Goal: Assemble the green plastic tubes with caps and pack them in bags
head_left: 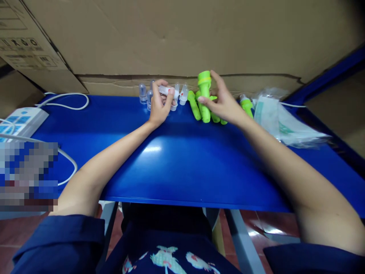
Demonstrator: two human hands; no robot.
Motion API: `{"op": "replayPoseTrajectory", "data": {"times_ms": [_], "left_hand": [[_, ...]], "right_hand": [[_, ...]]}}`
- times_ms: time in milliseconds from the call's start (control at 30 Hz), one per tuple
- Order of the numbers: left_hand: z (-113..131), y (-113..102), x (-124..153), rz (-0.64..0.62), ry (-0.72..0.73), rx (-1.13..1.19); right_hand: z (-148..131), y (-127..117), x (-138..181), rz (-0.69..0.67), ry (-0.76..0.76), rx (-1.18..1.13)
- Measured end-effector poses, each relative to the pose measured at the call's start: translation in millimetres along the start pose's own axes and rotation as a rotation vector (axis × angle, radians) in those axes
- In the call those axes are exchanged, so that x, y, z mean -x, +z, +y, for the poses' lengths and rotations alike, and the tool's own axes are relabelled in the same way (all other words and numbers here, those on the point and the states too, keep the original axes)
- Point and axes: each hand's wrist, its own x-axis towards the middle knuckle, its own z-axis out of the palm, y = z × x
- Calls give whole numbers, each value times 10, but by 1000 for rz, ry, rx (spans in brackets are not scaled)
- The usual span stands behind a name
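Observation:
My left hand (160,102) is closed round a small white and clear plastic piece (167,90), held lying sideways above a row of similar clear-capped white pieces (143,93) standing at the back of the blue table (176,160). My right hand (224,102) grips a bright green plastic tube (204,93) held upright, thumb low on it and fingers behind. Under that hand lie several more green tubes (194,106) on the table. Another green piece (246,105) stands just right of my right wrist.
Clear plastic bags (281,121) lie at the right of the table. A white power strip (21,121) with white cables (67,99) sits at the left. Cardboard boxes (182,38) form a wall behind the table. A pixelated patch covers the lower left.

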Motion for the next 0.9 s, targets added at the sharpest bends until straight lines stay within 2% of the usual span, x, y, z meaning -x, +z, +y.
{"op": "replayPoseTrajectory", "data": {"times_ms": [67,233,367,600,900], "left_hand": [[20,-3,7,-7,3,-43],[172,34,90,-49,-13,-160],[285,95,164,-32,-80,-93],[238,128,163,-96,-113,-46],[85,153,127,-214,-38,-4]], "right_hand": [[-42,160,79,-43,-72,-125],[-24,475,267,-141,-117,-251],[66,613,320,-160,-184,-367],[67,641,330,-201,-172,-427],[49,662,362,-221,-162,-380]]}}
